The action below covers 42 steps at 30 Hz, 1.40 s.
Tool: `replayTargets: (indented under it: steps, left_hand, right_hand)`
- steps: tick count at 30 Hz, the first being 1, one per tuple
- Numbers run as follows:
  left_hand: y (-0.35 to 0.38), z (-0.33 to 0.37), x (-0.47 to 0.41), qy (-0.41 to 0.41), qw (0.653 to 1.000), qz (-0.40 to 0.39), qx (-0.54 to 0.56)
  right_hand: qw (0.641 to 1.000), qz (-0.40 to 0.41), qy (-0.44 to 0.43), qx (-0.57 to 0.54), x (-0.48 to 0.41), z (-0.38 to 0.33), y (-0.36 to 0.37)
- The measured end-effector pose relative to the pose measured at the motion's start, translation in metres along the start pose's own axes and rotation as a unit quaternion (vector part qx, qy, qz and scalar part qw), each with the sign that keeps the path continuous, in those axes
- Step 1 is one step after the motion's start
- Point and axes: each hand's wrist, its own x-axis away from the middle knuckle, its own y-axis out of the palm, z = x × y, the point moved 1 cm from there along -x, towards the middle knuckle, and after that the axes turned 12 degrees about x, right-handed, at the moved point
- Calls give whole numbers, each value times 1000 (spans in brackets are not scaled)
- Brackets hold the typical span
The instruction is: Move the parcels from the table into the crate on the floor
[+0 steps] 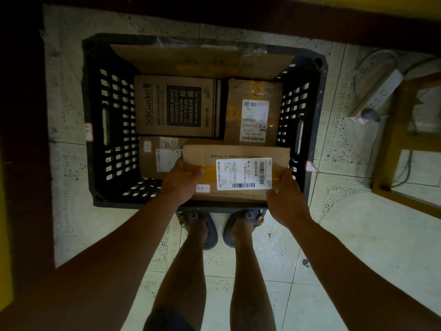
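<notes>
Head view looks straight down. The parcel (pixel 238 152) is a flat brown cardboard box with yellowish tape across the top, a white barcode label (pixel 243 174) and a little red-edged sticker (pixel 202 188) near its left corner. It sits level over the near end of the black crate (pixel 95 115), above a box (pixel 152 161) already in there. Can't tell if it's resting on that or held just clear. The left hand (pixel 182 181) grips the left edge, thumb on top, other fingers hidden underneath. The right hand (pixel 286 199) wraps round the near right corner. Two more boxes (pixel 176 106) lie further in.
</notes>
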Motion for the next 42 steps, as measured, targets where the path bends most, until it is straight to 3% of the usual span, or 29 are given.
replayTargets:
  steps: [8,17,22,28,36,42]
  left_hand:
    - [5,14,18,-43,996,-29,76]
    - [-13,28,79,-31,997,5,75]
    - [-15,57,134,11,990,-21,138]
    - [-30,109,223,66,985,-85,134]
    - [-76,195,389,217,950,-164,152]
    - [-48,255,480,278,929,-208,127]
  right_hand:
    - [997,5,23,-67,12,-1,-16]
    - [993,-7,-49,-107,61,4,-55]
    - [988,4,-62,-144,105,8,-95]
    - [978,32,-56,-197,186,15,-146]
    - [951,142,-47,-269,336,40,-222]
    - [911,223,-54,-341,417,90,-283]
